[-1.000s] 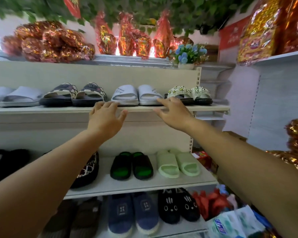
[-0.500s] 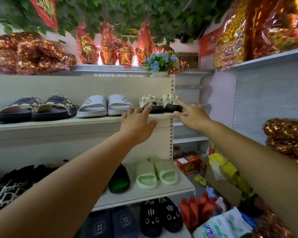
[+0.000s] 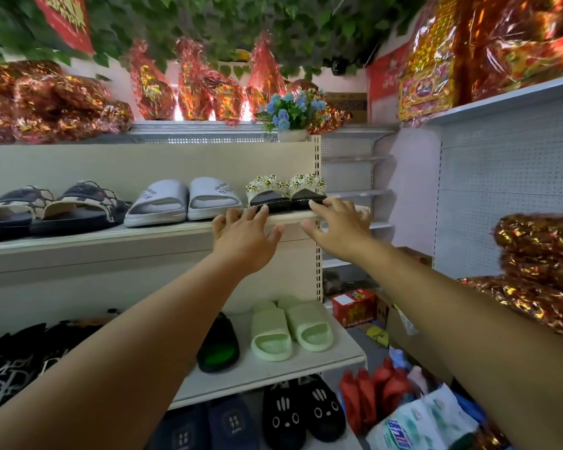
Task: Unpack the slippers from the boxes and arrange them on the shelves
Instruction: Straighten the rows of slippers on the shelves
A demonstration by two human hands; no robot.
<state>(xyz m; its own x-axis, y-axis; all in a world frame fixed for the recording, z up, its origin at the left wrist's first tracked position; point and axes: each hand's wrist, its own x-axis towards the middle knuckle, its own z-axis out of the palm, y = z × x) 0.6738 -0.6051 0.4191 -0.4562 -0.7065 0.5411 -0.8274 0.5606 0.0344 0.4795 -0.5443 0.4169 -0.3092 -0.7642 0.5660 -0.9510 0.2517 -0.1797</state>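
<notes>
Arranging step: left hand (image 3: 245, 244) and right hand (image 3: 338, 229), fingers spread, touch the black-soled, flower-beaded slipper pair (image 3: 286, 193) at the cream upper shelf (image 3: 111, 235)'s right end. Next: square the toes.

Flower-trimmed black slippers (image 3: 286, 194) paired at shelf (image 3: 143, 233) edge.

We see the front of the shelf (image 3: 111, 245) filled by a row of pairs, the beaded slippers (image 3: 285, 191) just beside the white slippers (image 3: 182, 201). Open room runs above the row, and right of the upright post (image 3: 318, 271) too.
</notes>
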